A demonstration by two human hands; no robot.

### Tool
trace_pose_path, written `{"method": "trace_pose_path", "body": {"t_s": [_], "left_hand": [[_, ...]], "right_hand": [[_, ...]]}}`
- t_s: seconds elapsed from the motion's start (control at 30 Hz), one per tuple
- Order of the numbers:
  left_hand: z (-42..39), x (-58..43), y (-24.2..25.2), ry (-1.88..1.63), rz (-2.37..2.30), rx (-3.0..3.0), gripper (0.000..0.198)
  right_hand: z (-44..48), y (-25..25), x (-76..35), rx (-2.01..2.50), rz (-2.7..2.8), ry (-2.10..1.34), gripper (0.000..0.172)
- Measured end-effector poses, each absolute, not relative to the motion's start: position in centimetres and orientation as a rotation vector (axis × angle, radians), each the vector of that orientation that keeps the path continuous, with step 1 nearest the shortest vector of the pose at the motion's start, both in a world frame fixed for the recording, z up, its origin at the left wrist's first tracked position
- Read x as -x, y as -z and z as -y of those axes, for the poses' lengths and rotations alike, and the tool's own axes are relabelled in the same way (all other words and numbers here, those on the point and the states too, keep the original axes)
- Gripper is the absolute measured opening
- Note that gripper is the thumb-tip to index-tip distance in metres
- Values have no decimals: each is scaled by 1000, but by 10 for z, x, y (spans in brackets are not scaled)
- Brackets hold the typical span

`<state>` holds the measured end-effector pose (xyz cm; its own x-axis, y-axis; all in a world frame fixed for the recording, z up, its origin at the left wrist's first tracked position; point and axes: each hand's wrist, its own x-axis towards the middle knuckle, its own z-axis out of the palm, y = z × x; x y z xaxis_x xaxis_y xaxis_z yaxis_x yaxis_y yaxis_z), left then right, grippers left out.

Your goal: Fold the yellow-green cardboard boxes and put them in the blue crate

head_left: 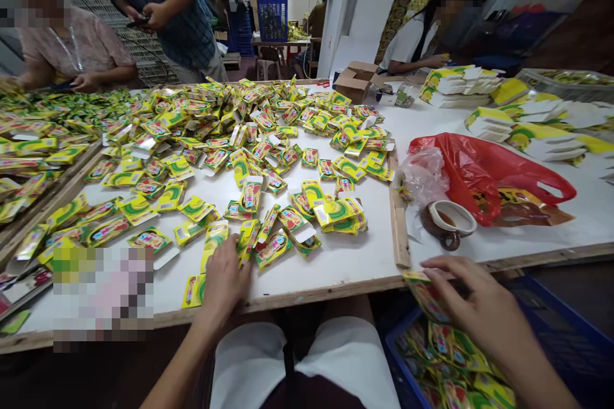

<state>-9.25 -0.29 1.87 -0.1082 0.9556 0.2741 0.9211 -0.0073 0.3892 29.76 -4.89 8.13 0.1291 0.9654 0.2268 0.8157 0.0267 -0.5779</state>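
My left hand (226, 278) rests at the front of the white table, its fingers closed around a small yellow-and-green printed box (248, 238); the grip is partly hidden. Similar boxes lie right beside it, one upright yellow box (214, 241) touching the hand's left side. Past the table's front edge, my right hand (472, 291) pinches another small printed box (428, 297), slightly blurred. Below that hand is a blue plastic crate (400, 345) holding many such boxes (455, 358). A large heap of the boxes (259, 102) spreads over the table, some with white flaps open.
A wooden strip (400, 223) borders the heap. Right of it are a brown mug (448, 220) with liquid, a red plastic bag (484, 166), flattened carton stacks (460, 86) and a cardboard box (355, 80). Several people sit or stand around; one person's hands (156, 15) hold a phone.
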Motion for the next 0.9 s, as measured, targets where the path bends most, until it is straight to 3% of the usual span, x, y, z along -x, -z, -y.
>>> {"method": "trace_pose_path", "body": {"t_s": [0.13,0.23,0.33,0.4,0.63,0.8,0.9], "left_hand": [[4,108,-43,-927,-2226,-1967,27],[9,94,-72,-1178,-1967,-2019,34],[11,68,-81,-1165,-1592,-2051,43],[11,51,-71,-1096,-1424,-1953,44],[16,25,-15,-1200,-1204,-1365,29],[21,24,-6,-1203,-1236,-1334,34],[17,28,-9,-1127,-1246,-1421,23]], "right_hand": [[60,-84,-284,1837,1599,-344,25],[51,-76,-219,1512,1659,-477,16],[35,-62,-160,1215,1752,-611,23],[26,-49,-137,1132,1744,-711,29],[11,-5,-132,1114,1449,-986,21],[2,-4,-136,1118,1456,-1079,21],[-4,-8,-134,1124,1534,-1071,14]]}}
